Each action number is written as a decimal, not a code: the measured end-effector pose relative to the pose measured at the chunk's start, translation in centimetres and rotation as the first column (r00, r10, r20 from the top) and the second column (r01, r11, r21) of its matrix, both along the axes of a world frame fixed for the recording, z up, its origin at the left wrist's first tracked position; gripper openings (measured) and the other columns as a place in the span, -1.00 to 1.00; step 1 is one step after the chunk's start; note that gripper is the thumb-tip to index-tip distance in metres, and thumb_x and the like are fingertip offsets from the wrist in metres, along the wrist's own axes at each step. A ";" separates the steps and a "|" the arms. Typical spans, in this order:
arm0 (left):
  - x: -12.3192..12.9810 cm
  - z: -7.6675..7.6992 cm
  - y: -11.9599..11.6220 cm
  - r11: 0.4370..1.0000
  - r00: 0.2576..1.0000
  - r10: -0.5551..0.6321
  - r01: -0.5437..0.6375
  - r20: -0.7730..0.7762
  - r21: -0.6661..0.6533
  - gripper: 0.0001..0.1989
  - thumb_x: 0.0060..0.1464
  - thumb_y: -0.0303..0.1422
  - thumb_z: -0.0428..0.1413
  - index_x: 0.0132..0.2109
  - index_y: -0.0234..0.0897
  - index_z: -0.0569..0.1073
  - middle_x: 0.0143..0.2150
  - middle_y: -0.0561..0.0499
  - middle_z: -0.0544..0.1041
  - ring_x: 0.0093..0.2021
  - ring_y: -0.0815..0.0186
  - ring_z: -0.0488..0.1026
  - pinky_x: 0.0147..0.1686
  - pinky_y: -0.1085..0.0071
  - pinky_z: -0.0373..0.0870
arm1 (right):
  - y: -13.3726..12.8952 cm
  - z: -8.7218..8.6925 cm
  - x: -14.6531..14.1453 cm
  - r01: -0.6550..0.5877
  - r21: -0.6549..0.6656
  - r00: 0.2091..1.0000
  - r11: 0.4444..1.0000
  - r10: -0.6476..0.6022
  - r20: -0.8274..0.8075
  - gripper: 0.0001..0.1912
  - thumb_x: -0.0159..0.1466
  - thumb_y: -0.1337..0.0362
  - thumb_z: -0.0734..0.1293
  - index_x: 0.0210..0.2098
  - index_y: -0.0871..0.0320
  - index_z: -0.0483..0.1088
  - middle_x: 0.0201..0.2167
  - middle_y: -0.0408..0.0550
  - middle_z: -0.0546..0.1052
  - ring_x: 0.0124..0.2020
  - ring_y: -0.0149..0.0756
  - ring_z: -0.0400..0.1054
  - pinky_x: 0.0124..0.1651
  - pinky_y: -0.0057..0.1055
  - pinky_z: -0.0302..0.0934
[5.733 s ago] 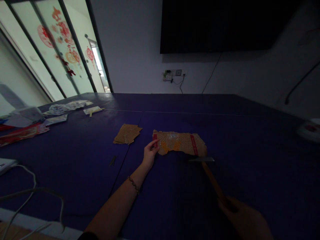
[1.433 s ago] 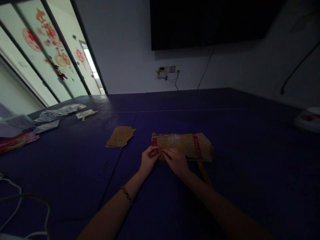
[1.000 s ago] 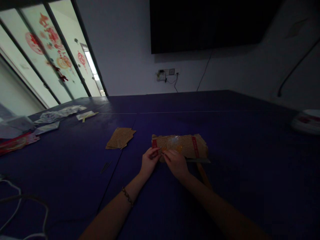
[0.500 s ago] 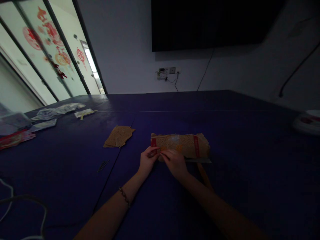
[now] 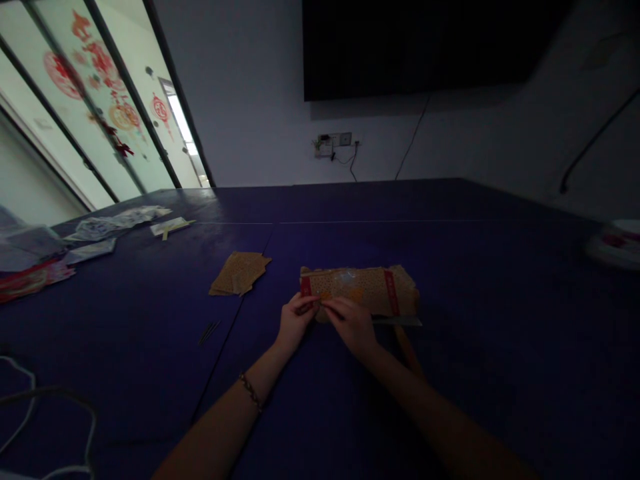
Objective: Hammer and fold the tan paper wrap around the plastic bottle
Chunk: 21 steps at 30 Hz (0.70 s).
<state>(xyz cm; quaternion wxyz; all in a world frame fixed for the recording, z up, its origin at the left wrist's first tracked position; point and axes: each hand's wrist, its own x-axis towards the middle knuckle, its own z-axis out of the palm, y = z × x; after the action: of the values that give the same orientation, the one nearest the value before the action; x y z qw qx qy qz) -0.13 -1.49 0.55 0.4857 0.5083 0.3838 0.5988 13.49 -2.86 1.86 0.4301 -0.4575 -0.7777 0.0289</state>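
A brown patterned cardboard piece (image 5: 373,287) with red bands lies on the dark blue table, and small orange bits (image 5: 356,293) rest on it. Over its near left part, my left hand (image 5: 296,321) is closed in a pinch. My right hand (image 5: 350,323) pinches right beside it, the fingertips of both almost meeting. Whatever they hold is too small to make out. Along the cardboard's near edge lies a flat blade (image 5: 407,321), partly covered by my right hand. A brown wooden handle (image 5: 407,350) shows beyond my right forearm.
Left of the hands lies a brown cardboard stack (image 5: 240,273), with thin dark sticks (image 5: 209,331) nearer me. Plastic packets (image 5: 117,223) and a red packet (image 5: 35,280) sit far left. A white cable (image 5: 33,400) curls at lower left. A pale container (image 5: 617,243) stands far right.
Both hands stay pinched at nearly the same spot over the cardboard, with only slight finger movement. The view has shifted very slightly.
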 end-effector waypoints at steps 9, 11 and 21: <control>0.0 0.0 0.0 0.994 0.989 0.076 -0.065 -0.130 0.089 -0.94 -0.28 -0.47 0.19 -0.51 -0.26 0.55 -0.38 0.01 0.42 -0.34 0.32 0.38 -0.30 0.43 0.32 | -0.2 0.2 -0.1 -0.015 0.066 0.997 0.998 0.011 0.071 -0.83 0.18 0.32 0.21 -0.41 0.13 0.44 -0.43 -0.07 0.51 -0.40 -0.34 0.35 -0.30 -0.43 0.21; 0.0 0.0 0.0 0.990 0.981 0.098 -0.080 -0.165 0.114 -0.93 -0.26 -0.49 0.18 -0.52 -0.25 0.55 -0.39 0.01 0.42 -0.34 0.32 0.37 -0.32 0.43 0.31 | -0.3 0.2 -0.1 -0.013 0.065 0.996 0.998 0.007 0.085 -0.83 0.18 0.32 0.21 -0.40 0.12 0.45 -0.44 -0.08 0.51 -0.40 -0.33 0.35 -0.31 -0.43 0.20; -0.7 -0.2 0.6 0.985 0.968 0.130 -0.103 -0.213 0.136 -0.96 -0.24 -0.44 0.19 -0.51 -0.26 0.55 -0.41 0.02 0.41 -0.36 0.33 0.36 -0.33 0.43 0.29 | -0.5 1.1 -0.4 0.053 -0.050 0.999 0.997 -0.053 0.006 -0.75 0.13 0.33 0.25 -0.18 0.14 0.37 -0.37 -0.06 0.51 -0.34 -0.30 0.37 -0.27 -0.39 0.22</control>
<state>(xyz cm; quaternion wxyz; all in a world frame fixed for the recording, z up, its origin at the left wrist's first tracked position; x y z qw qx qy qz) -0.79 -0.89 0.38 0.3714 0.5774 0.4268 0.5887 13.11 -3.32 2.98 0.4172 -0.4888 -0.7654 0.0356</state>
